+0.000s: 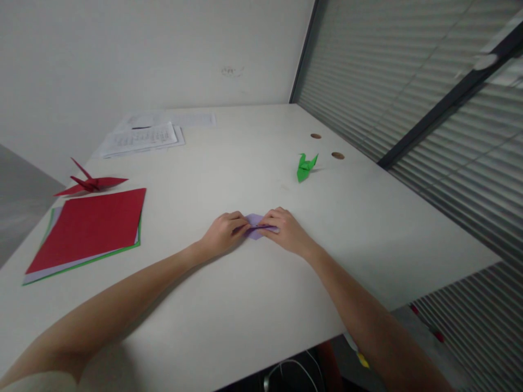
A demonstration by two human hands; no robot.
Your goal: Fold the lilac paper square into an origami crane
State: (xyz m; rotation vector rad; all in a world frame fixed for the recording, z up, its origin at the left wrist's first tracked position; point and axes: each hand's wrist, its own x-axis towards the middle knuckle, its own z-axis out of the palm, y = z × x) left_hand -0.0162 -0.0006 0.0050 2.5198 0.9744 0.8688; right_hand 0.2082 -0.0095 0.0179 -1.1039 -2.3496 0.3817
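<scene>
A small folded piece of purple paper (255,220) is between my two hands at the middle of the white table (229,305). My left hand (226,233) pinches its left side, fingers closed on the paper. On the opposite side my right hand (285,228) grips the paper between thumb and fingers. A raised fold runs across the paper from one hand to the other. Parts of the paper are hidden under the fingertips.
Left of my hands lies a stack of red paper (93,226) with purple and green sheets beneath. Behind it sits a red paper crane (92,184). A green paper crane (304,167) stands at right, near two table holes. Printed sheets (141,139) lie at the back left.
</scene>
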